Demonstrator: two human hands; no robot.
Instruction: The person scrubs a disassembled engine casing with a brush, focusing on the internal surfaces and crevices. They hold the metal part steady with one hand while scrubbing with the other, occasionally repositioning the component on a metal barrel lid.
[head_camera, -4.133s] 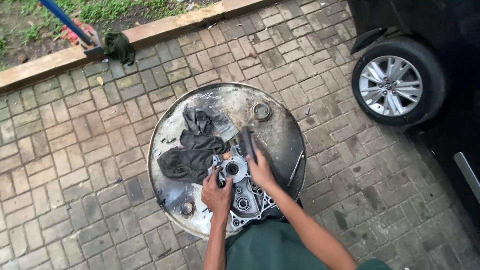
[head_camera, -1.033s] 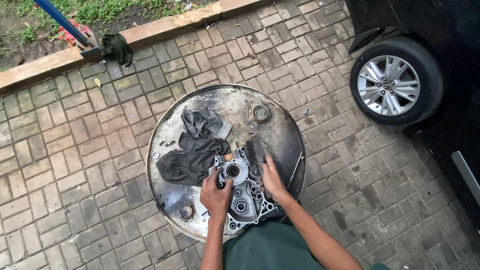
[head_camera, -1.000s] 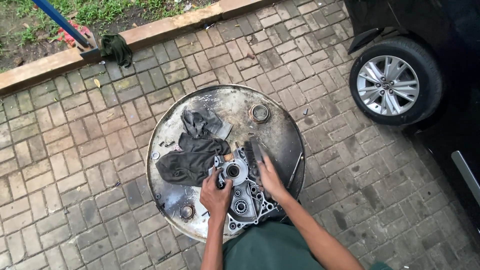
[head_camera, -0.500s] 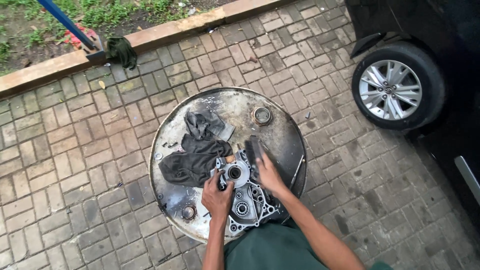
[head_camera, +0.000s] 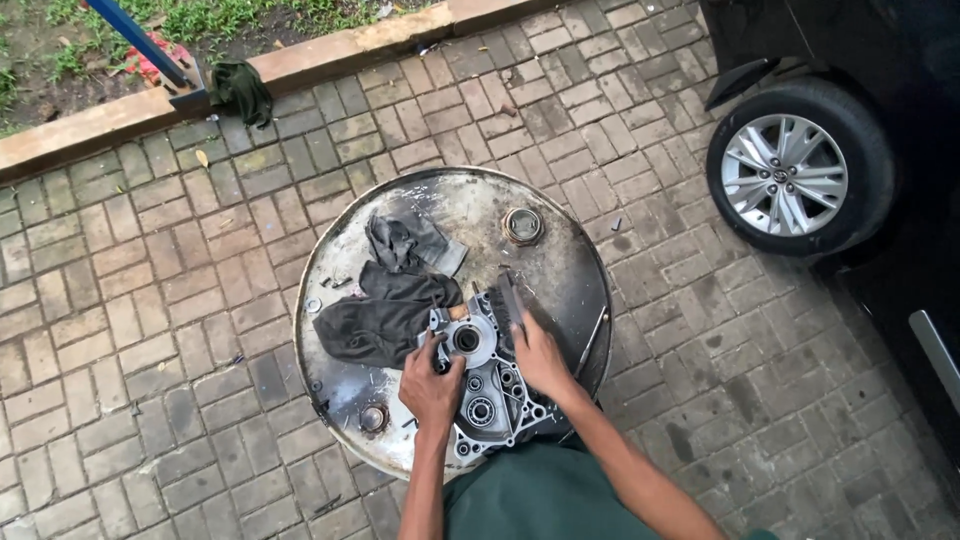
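A grey metal engine casing (head_camera: 487, 395) with round bearing holes lies on top of a rusty steel drum (head_camera: 560, 260). My left hand (head_camera: 432, 385) grips the casing's left edge beside a large round opening. My right hand (head_camera: 538, 352) rests on the casing's upper right side, fingers closed around a dark flat brush-like tool (head_camera: 511, 298) that points away from me. A dark rag (head_camera: 385, 315) lies on the drum just left of the casing, touching it.
A second grey rag (head_camera: 405, 240) and a round bung cap (head_camera: 523, 225) sit at the drum's far side. A thin rod (head_camera: 590, 342) lies near the right rim. A dark car with a wheel (head_camera: 795, 170) stands right. Brick paving surrounds the drum; a curb (head_camera: 330, 55) runs behind.
My right hand has slid slightly down the casing's right side since the oldest frame. The left hand keeps its grip. The view shifts a little.
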